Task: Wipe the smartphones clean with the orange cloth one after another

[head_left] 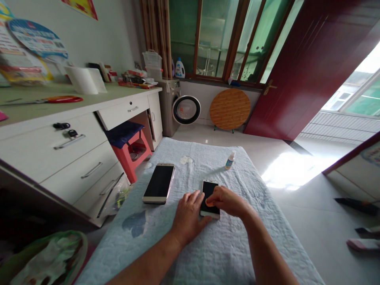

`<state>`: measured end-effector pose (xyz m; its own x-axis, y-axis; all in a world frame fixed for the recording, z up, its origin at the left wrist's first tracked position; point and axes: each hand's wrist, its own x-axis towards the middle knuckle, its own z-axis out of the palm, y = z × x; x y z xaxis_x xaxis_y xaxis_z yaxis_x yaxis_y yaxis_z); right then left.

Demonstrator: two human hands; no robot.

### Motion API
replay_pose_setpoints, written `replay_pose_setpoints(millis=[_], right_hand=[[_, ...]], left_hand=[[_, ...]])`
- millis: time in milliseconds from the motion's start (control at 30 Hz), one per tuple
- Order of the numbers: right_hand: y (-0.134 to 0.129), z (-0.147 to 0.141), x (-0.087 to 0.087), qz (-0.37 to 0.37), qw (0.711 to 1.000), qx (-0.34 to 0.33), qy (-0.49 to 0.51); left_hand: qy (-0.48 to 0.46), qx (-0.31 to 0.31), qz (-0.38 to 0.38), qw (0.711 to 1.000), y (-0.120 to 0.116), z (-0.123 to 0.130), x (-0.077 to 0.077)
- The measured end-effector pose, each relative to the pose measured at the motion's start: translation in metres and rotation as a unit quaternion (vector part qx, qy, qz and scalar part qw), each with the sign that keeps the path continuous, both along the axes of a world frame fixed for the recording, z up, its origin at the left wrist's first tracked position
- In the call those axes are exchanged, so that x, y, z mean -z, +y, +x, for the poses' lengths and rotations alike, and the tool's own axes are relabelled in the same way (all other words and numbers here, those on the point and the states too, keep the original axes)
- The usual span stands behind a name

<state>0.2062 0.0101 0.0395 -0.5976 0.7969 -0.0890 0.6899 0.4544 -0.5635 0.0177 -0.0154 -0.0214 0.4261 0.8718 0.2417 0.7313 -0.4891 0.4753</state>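
A small white-framed smartphone point(210, 186) lies face up, its black screen partly covered by my hands. My left hand point(188, 213) steadies it, fingers along its left edge and thumb at the bottom edge. The fingers of my right hand point(228, 201) are bunched and press down on the screen. Something pale orange shows at their tips; I cannot make out what it is. To the left rests a larger gold smartphone point(159, 183), screen dark and untouched. Beyond the right hand stands a small spray bottle point(229, 160) with a blue label, upright.
A pale blue quilted cloth point(190, 152) covers the table. At left stands a white desk point(77, 154) with a paper roll point(84, 79) and red-handled scissors point(63, 99). A red stool point(130, 158) is tucked under it. A washing machine point(169, 107) has its door open.
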Motion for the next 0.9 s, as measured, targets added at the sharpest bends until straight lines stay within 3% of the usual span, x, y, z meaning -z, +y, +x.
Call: replay_pose_setpoints(millis=[100,233,300,433,600,700,800,900], right_hand=[[0.009,0.005,0.012,0.071,0.992,0.102,-0.013],[0.018,0.004,0.032,0.126,0.958,0.255,-0.037],[0.02,0.002,0.037,0.138,0.948,0.284,-0.043],[0.018,-0.001,0.03,0.133,0.969,0.206,-0.041],[0.009,0.002,0.011,0.054,0.998,0.039,0.001],[0.008,0.004,0.009,0.015,1.0,-0.011,0.018],[0.01,0.006,0.015,0.02,1.0,0.009,0.023],[0.015,0.007,0.024,0.071,0.991,0.115,0.011]], left_hand=[[-0.002,0.007,-0.006,1.0,-0.001,0.0,-0.003],[-0.003,0.007,-0.007,1.0,-0.002,0.002,-0.008],[-0.002,0.005,-0.007,1.0,-0.003,0.004,-0.009],[-0.005,0.004,0.003,1.0,-0.005,0.006,-0.011],[-0.005,-0.003,0.03,1.0,-0.004,0.006,-0.004],[0.002,-0.011,0.043,0.999,-0.004,0.006,0.001],[0.011,-0.004,0.035,0.999,-0.004,0.006,0.0],[0.011,-0.002,0.022,1.0,-0.005,0.005,-0.006]])
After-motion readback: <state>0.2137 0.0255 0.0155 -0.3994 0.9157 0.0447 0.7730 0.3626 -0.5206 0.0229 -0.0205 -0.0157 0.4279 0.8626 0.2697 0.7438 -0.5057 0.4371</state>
